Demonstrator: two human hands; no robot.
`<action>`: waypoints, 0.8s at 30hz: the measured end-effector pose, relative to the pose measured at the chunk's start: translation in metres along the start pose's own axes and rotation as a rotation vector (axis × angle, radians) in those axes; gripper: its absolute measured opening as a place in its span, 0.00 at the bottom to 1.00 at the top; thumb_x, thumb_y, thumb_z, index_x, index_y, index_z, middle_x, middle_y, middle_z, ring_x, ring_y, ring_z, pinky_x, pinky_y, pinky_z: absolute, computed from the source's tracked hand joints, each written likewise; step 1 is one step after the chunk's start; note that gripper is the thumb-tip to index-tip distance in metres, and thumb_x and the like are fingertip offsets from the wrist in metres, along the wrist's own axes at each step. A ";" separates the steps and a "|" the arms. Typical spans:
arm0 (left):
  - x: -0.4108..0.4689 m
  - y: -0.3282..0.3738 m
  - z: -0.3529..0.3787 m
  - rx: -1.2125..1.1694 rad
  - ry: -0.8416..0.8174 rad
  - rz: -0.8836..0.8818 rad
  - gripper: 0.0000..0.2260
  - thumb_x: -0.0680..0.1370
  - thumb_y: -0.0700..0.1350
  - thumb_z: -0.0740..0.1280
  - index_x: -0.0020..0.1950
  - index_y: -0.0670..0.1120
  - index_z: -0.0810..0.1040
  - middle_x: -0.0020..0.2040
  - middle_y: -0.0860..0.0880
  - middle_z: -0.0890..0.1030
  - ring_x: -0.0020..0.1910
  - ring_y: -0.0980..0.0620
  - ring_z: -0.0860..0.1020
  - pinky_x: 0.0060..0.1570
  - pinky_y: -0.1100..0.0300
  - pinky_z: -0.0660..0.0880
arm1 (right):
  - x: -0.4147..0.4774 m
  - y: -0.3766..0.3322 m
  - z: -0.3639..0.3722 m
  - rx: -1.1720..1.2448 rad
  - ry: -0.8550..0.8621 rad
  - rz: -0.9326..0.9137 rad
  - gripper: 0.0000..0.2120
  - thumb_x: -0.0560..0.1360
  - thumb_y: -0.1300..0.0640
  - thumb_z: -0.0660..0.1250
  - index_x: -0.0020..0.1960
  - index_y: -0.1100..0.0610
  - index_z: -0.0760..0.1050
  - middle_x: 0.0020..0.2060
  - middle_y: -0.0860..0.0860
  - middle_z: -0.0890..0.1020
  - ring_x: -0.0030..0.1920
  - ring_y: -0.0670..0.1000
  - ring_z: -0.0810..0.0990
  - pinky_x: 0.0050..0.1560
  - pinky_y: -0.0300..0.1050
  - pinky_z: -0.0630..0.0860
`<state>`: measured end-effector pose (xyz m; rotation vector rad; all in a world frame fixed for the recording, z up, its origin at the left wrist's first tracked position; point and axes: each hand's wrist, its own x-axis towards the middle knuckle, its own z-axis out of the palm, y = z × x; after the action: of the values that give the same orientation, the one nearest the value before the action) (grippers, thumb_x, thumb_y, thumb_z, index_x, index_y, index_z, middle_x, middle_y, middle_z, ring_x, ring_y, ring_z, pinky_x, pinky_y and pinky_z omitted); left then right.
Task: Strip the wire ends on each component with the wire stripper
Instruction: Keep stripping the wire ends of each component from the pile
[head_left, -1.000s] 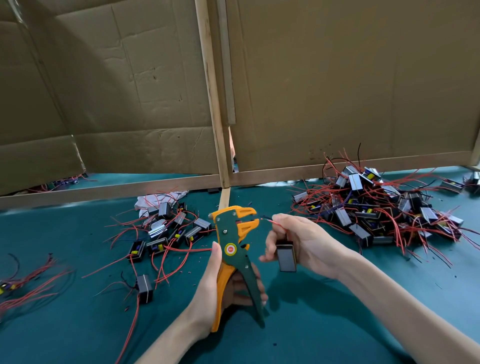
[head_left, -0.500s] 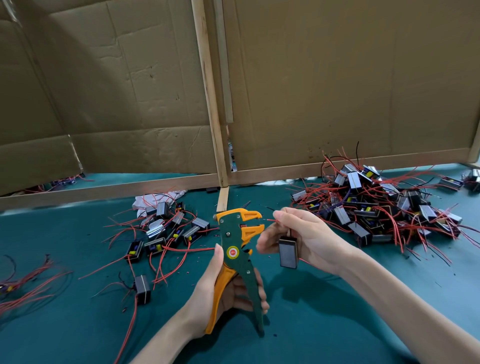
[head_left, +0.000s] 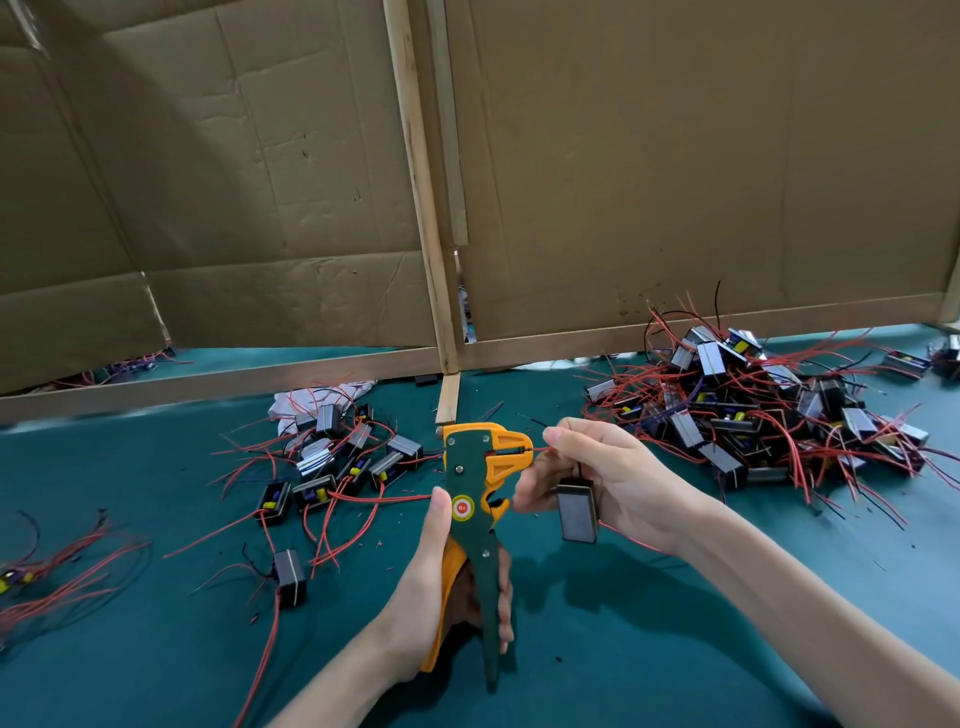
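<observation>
So, center of the frame: my left hand (head_left: 431, 587) grips the wire stripper (head_left: 470, 499) upright, fingers curled round the orange and green handles and thumb lying up along the green body beside the round red-and-yellow badge. My right hand (head_left: 613, 478) pinches a red wire (head_left: 543, 448) between thumb and forefinger, just to the right of the stripper's head, and the wire end sits in the orange jaws at the top. The component (head_left: 577, 512) that wire belongs to, a little black box with a grey face, hangs under my right hand, off the desk (head_left: 675, 623). A big pile of components (head_left: 753, 410) with red and black leads sits at middle right, near the cardboard wall (head_left: 675, 156). A smaller bunch (head_left: 337, 457) lies left of the stripper, with one lone box (head_left: 290, 577) lower down on the teal surface. Some loose red wires (head_left: 62, 566) trail off the left edge. A wooden post (head_left: 421, 208) runs down the cardboard at top center.
</observation>
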<state>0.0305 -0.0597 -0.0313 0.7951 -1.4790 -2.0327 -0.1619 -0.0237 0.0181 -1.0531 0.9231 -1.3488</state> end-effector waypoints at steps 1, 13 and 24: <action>0.001 -0.006 -0.005 0.013 0.009 0.005 0.40 0.70 0.77 0.47 0.33 0.39 0.73 0.28 0.40 0.72 0.25 0.45 0.72 0.30 0.56 0.72 | 0.000 0.000 0.000 -0.010 -0.001 -0.001 0.09 0.81 0.58 0.57 0.42 0.59 0.65 0.36 0.63 0.83 0.37 0.61 0.83 0.44 0.51 0.81; 0.019 -0.008 -0.009 -0.154 0.064 0.156 0.37 0.71 0.71 0.51 0.43 0.38 0.81 0.41 0.34 0.79 0.41 0.37 0.80 0.43 0.46 0.79 | 0.004 -0.004 -0.006 -0.282 0.159 -0.148 0.12 0.83 0.58 0.56 0.41 0.59 0.64 0.25 0.53 0.75 0.28 0.55 0.77 0.37 0.47 0.76; 0.023 -0.005 -0.012 -0.206 0.166 0.223 0.37 0.74 0.69 0.51 0.44 0.37 0.81 0.42 0.34 0.79 0.42 0.37 0.81 0.44 0.45 0.79 | 0.060 -0.072 -0.107 -1.526 0.779 -0.184 0.13 0.84 0.54 0.55 0.48 0.63 0.66 0.45 0.66 0.79 0.43 0.62 0.72 0.40 0.53 0.67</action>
<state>0.0229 -0.0822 -0.0430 0.6652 -1.1884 -1.8670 -0.2827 -0.0852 0.0599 -1.7147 2.7071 -1.0479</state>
